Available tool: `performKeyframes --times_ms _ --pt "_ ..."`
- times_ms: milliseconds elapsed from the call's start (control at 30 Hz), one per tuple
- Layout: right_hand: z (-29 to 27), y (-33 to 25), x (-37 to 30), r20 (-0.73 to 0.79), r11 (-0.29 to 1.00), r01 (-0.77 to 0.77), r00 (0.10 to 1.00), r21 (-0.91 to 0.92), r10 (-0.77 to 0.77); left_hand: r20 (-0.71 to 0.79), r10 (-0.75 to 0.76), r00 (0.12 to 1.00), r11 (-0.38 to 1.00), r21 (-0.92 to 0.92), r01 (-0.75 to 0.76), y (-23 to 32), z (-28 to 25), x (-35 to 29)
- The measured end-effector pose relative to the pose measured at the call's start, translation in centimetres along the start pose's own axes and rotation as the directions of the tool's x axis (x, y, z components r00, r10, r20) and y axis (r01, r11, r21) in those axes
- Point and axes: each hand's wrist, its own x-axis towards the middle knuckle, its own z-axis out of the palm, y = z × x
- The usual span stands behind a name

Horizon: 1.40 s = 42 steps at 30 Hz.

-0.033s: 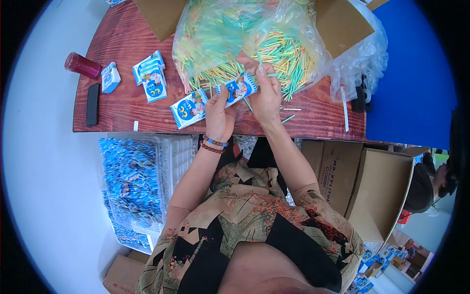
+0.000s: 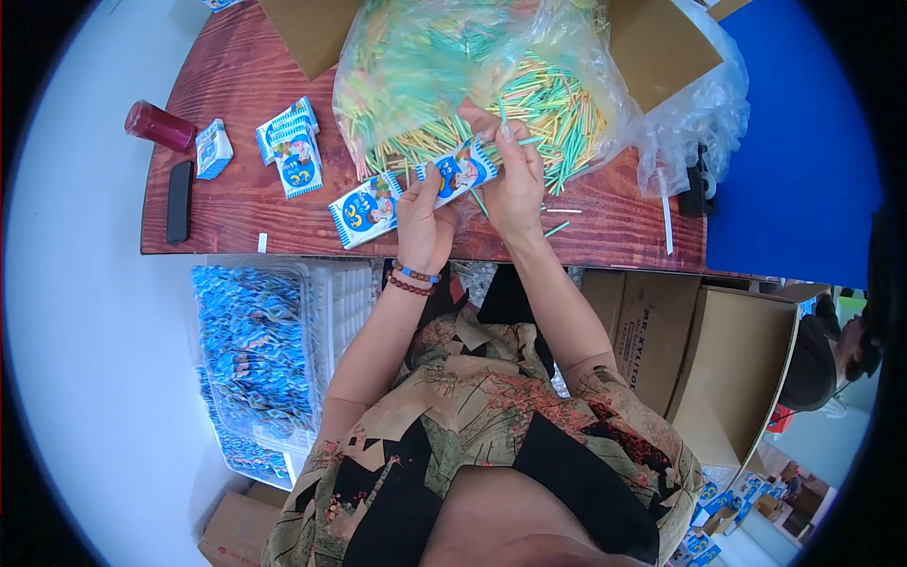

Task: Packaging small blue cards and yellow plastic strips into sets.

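My left hand is closed on a small blue-and-white packet, held above the table's front edge. At the packet's far right end, my right hand is pinched round a thin pale-green stick that points away from me. Whether those fingers also grip the packet's end, I cannot tell. Another blue-and-white packet lies just left of my left hand, partly behind it. Beyond both hands, a clear plastic bag spills a heap of thin green, yellow and pink sticks.
More packets and a small packet stack lie on the wooden table's left, near a dark red cup and a black oblong object. Below stands a clear bin of blue packets. Cardboard boxes stand at right.
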Motion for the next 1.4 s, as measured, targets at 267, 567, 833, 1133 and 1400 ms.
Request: performKeyframes --times_ms 267,567,833,1133,1400 --pt "1.4 -1.6 1.1 -0.023 0.999 -0.034 0.999 -0.005 0.034 0.111 -0.129 0.985 0.975 -0.165 0.147 -0.2 -1.5 0.6" --pt "-8.8 0.6 4.8 -0.239 0.861 -0.223 0.963 -0.457 0.122 0.202 -0.149 0.968 0.872 -0.434 0.225 -0.2 -2.8 1.7" --pt "-9.1 -0.9 4.7 0.014 0.231 0.058 0.982 -0.971 -0.186 0.065 -0.061 0.996 0.936 -0.342 0.08 2.0 -0.9 1.3" --pt "4.0 1.2 4.1 0.222 0.82 -0.161 0.918 -0.549 0.329 0.061 0.192 0.979 0.977 0.084 -0.197 7.1 -0.7 0.5" --pt "10.4 9.2 8.3 0.405 0.762 -0.133 0.782 -0.634 0.473 -0.161 0.701 0.695 0.642 0.566 -0.517 12.5 -8.4 0.0"
